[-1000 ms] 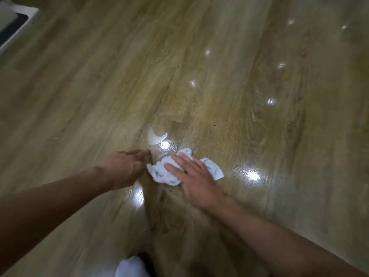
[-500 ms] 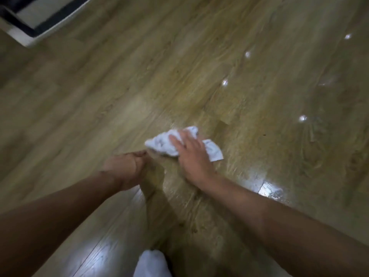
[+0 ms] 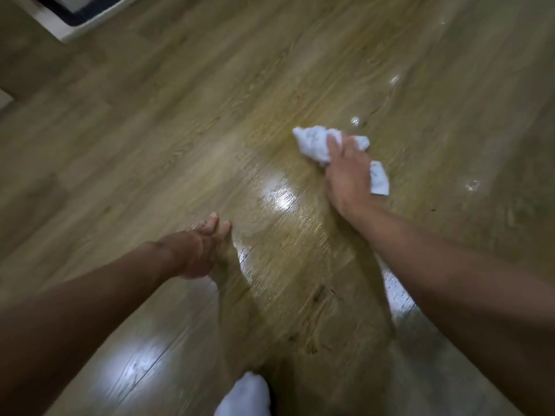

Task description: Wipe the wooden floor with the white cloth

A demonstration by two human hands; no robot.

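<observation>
Two bare hands are down on the wooden floor [image 3: 150, 130]. At about eleven o'clock, in the far corner, lies a white-edged dark mat [image 3: 69, 19], too blurred to say more. At eight o'clock the left hand [image 3: 192, 250] rests on the boards, its fingers [image 3: 213, 223] stretched forward and holding nothing; it looks like a brace. At six o'clock a white sock [image 3: 243, 397] pokes into view. Toward two o'clock the white cloth [image 3: 313, 142] sits bunched on the floor under the right hand [image 3: 345, 175], whose fingers curl into it and grip it. One tail of cloth sticks out at the hand's three o'clock side. Wiping is the step in hand, I judge, mid-stroke. Shiny spots [image 3: 471, 184], perhaps wet, lie farther right at three o'clock — the next move likely calls for firm downward pressure and a sweep that way, cloth kept bunched.
</observation>
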